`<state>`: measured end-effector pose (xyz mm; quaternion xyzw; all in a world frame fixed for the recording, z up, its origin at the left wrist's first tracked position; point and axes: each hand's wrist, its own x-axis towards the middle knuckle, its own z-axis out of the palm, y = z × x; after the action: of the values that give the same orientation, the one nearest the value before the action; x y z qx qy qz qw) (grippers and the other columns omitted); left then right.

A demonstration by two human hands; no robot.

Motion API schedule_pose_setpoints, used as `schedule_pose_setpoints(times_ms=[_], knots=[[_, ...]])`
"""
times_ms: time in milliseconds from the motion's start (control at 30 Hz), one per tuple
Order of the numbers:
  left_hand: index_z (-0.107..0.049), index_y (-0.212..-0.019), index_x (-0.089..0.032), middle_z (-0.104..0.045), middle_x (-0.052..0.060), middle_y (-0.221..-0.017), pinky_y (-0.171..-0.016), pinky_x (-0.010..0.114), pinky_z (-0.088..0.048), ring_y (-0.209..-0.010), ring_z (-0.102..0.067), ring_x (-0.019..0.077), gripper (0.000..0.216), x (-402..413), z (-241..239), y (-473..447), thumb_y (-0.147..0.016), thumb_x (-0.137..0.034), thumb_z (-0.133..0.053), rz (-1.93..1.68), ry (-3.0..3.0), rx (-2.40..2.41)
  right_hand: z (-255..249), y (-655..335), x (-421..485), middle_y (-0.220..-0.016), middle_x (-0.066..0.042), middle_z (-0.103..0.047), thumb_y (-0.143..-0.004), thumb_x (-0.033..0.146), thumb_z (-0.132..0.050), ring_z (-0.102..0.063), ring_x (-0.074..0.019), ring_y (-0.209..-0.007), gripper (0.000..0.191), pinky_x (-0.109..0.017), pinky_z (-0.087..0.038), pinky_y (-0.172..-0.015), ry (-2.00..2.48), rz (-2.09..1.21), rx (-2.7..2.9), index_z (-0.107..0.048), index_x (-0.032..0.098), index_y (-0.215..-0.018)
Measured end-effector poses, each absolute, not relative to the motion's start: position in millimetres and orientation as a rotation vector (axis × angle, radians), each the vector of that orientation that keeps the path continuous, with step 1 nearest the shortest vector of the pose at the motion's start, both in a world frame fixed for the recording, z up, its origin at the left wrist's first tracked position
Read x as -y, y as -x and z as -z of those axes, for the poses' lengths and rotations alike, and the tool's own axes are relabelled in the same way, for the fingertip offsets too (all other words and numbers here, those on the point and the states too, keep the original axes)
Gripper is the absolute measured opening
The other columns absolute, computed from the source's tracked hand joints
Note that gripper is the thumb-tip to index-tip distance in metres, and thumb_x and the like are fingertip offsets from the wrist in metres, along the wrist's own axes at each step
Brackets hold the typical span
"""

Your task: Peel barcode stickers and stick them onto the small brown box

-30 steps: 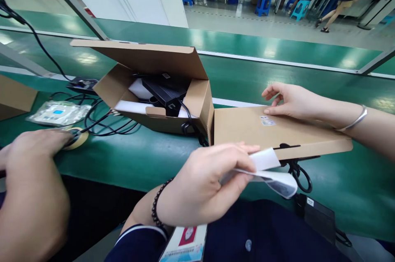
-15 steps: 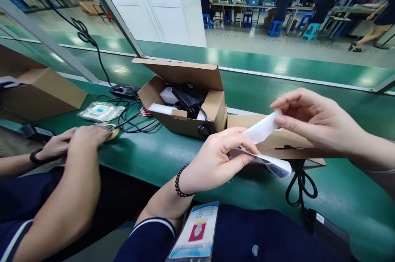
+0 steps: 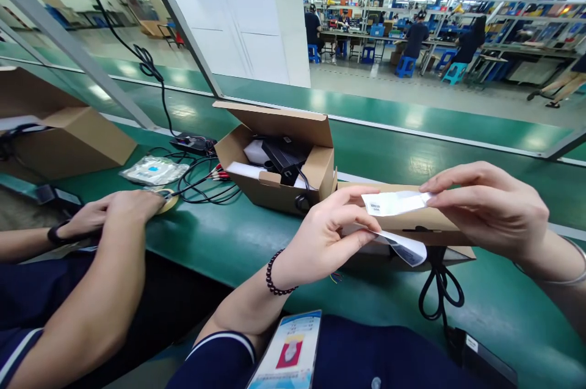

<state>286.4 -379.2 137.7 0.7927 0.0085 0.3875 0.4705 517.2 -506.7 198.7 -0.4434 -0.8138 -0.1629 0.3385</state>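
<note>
The green belt (image 3: 220,242) runs across in front of the person. On it stands an open cardboard box (image 3: 274,187), lid flap up, holding a black adapter (image 3: 284,154) on white packing, its cord trailing over the front wall. Just to the right, touching that box, lies a closed flat box (image 3: 439,231) with a black cable (image 3: 439,297) looping out from under its near edge.

Above the flat box's lid both hands meet. The left hand (image 3: 329,236) pinches one end of a white label (image 3: 394,203) and the right hand (image 3: 489,209) pinches the other, so the strip is stretched between them, long axis left to right and about level. It hovers over the lid, in front of the person, neither hand nearer than the other. The left hand also grips the curled backing sheet (image 3: 405,248), which droops below the label.

Far left, a co-worker's hand (image 3: 132,206) rests on a tape roll (image 3: 167,201) – well apart.
</note>
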Motion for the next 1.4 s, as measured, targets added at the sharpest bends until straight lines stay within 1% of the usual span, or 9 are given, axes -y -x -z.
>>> schedule_pose_setpoints(times_ms=[233,400,567,767,900,1033,1167,1233,1400], knots=[[-0.072,-0.088,-0.014,-0.053,0.013,-0.14,-0.111,0.032,-0.047,-0.128,-0.057,0.0213,0.012,381,-133,-290,-0.087,-0.006,-0.064,-1.058,-1.982,0.059,-195,-522,507,-0.103,-0.01,-0.067,-0.076,-0.008,-0.067,-0.068,-0.0201,-0.09,0.035,-0.035,-0.06,-0.075,1.094,0.595,2.055,-0.07,0.019,-0.098],[-0.074,-0.089,-0.015,-0.04,0.015,-0.154,-0.116,0.041,-0.044,-0.139,-0.047,0.0285,0.012,382,-133,-293,-0.086,-0.008,-0.066,-1.117,-2.096,-0.017,-194,-519,500,-0.098,-0.007,-0.069,-0.076,-0.005,-0.071,-0.069,-0.0167,-0.085,0.031,-0.031,-0.059,-0.073,1.126,0.611,1.987,-0.07,0.02,-0.094],[-0.072,-0.092,-0.013,-0.066,0.014,-0.124,-0.104,0.029,-0.054,-0.119,-0.064,0.0192,0.014,384,-137,-300,-0.088,-0.005,-0.062,-1.251,-2.136,0.041,-190,-509,491,-0.093,-0.003,-0.07,-0.081,0.005,-0.071,-0.068,-0.0157,-0.078,0.024,-0.03,-0.056,-0.064,1.166,0.543,1.892,-0.069,0.026,-0.092],[-0.074,-0.09,-0.015,-0.055,0.015,-0.14,-0.106,0.035,-0.053,-0.122,-0.062,0.0226,0.014,381,-131,-303,-0.089,-0.007,-0.063,-1.194,-2.143,0.024,-184,-513,492,-0.094,-0.002,-0.07,-0.081,0.005,-0.07,-0.068,-0.0178,-0.079,0.027,-0.035,-0.057,-0.068,1.199,0.516,1.805,-0.071,0.03,-0.091],[-0.075,-0.092,-0.017,-0.063,0.011,-0.125,-0.093,0.029,-0.059,-0.108,-0.067,0.0176,0.015,380,-130,-304,-0.089,-0.008,-0.063,-1.2,-2.113,0.016,-180,-517,490,-0.095,-0.002,-0.069,-0.076,0.007,-0.075,-0.068,-0.0203,-0.084,0.033,-0.037,-0.057,-0.071,1.149,0.424,1.726,-0.07,0.028,-0.101],[-0.075,-0.092,-0.017,-0.064,0.01,-0.123,-0.092,0.029,-0.059,-0.11,-0.066,0.0192,0.014,382,-133,-304,-0.089,-0.01,-0.064,-1.165,-2.077,0.012,-179,-516,486,-0.098,-0.003,-0.068,-0.079,0.011,-0.073,-0.066,-0.0203,-0.088,0.031,-0.037,-0.059,-0.074,1.188,0.284,1.691,-0.068,0.029,-0.104],[-0.074,-0.091,-0.017,-0.071,0.004,-0.092,-0.07,0.02,-0.056,-0.078,-0.068,0.0109,0.009,385,-133,-303,-0.087,-0.012,-0.067,-1.141,-2.024,-0.151,-177,-514,485,-0.103,-0.002,-0.066,-0.08,0.013,-0.073,-0.066,-0.0193,-0.089,0.035,-0.036,-0.059,-0.076,1.228,0.183,1.76,-0.064,0.028,-0.111],[-0.073,-0.09,-0.016,-0.072,0.003,-0.086,-0.069,0.02,-0.055,-0.077,-0.068,0.0118,0.006,384,-132,-304,-0.086,-0.015,-0.069,-1.094,-1.958,-0.248,-176,-514,488,-0.109,-0.004,-0.064,-0.081,0.016,-0.072,-0.066,-0.0196,-0.092,0.039,-0.037,-0.059,-0.078,1.268,0.188,1.728,-0.061,0.028,-0.117],[-0.073,-0.088,-0.016,-0.073,0.004,-0.087,-0.074,0.024,-0.055,-0.08,-0.069,0.0147,0.008,380,-131,-308,-0.085,-0.022,-0.07,-1.025,-1.849,-0.388,-184,-508,502,-0.089,-0.003,-0.065,-0.087,0.021,-0.068,-0.065,-0.0189,-0.081,0.014,-0.034,-0.055,-0.072,1.367,0.323,1.747,-0.063,0.027,-0.099]])
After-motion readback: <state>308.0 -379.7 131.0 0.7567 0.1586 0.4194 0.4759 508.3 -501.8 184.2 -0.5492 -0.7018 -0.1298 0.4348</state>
